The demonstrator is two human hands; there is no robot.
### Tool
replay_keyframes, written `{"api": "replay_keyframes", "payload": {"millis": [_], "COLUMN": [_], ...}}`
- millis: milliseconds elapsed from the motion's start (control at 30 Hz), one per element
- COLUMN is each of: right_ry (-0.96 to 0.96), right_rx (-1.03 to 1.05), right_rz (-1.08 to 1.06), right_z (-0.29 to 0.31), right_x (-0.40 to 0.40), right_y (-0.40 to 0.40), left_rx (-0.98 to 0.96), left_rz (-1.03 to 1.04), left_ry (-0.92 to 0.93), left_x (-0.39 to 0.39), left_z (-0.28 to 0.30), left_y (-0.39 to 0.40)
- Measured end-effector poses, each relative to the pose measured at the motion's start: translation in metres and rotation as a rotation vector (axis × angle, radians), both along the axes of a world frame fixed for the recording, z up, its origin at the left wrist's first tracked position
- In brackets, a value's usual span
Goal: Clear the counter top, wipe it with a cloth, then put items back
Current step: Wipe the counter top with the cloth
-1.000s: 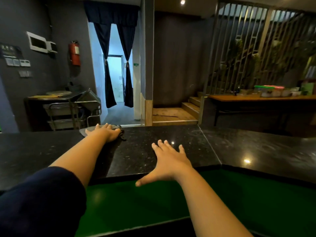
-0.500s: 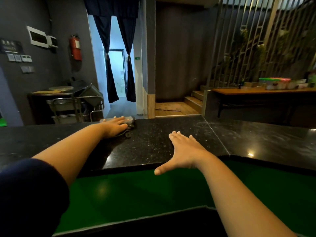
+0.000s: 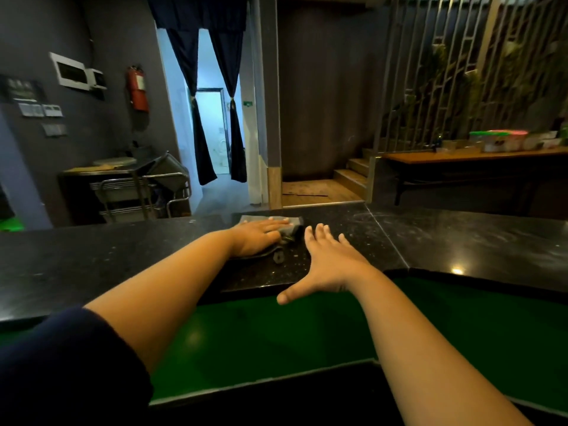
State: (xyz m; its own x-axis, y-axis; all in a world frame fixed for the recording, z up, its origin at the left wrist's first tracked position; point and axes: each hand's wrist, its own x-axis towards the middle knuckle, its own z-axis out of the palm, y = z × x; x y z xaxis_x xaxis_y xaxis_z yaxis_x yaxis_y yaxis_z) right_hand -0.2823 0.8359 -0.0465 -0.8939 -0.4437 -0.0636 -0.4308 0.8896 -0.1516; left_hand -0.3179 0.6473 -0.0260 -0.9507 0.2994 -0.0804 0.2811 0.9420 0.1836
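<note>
Mid-frame: left hand (image 3: pixel 259 236), fingers straight and flat, presses a grey folded cloth (image 3: pixel 287 226) onto the black speckled stone counter top (image 3: pixel 461 241), near its far edge. Right hand (image 3: pixel 330 265) lies spread beside it, palm at the near edge, thumb overhanging the green lower shelf (image 3: pixel 461 318). Bare counter stretches left and right. A small dark object (image 3: pixel 279 257) under the cloth's edge is unclear. Wall signs upper left are unreadable.
</note>
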Motion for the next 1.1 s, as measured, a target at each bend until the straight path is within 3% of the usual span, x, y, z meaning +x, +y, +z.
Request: {"api": "replay_keyframes", "payload": {"millis": [133,267,367,467,667,767,1000,1100], "right_ry": [0.007,0.102,0.132,0.109,0.086,0.074,0.186,0.180], "right_rx": [-0.009,0.019,0.027,0.057,0.038,0.040,-0.037,-0.029], "right_rz": [-0.063,-0.143,-0.156,-0.143,-0.062,-0.008,-0.102,-0.098], "right_z": [0.000,-0.009,-0.011,-0.005,0.000,-0.001,-0.015,-0.015], "right_x": [0.010,0.029,0.033,0.031,0.027,0.028,0.034,0.032], "right_y": [-0.002,-0.010,-0.013,-0.013,-0.009,0.006,0.015,0.014], "left_rx": [0.033,-0.062,-0.125,-0.110,-0.103,-0.061,-0.109,-0.107], "left_rz": [0.014,0.397,0.519,0.508,0.211,0.247,0.541,0.516], "left_ry": [0.029,0.035,0.033,0.060,0.154,0.170,0.049,0.055], "left_x": [0.046,0.056,0.050,0.054,0.096,0.103,0.055,0.034], "left_z": [-0.010,-0.010,-0.011,-0.013,-0.027,-0.027,-0.017,-0.014], "left_y": [-0.025,-0.076,-0.084,-0.067,-0.006,-0.018,-0.046,-0.031]}}
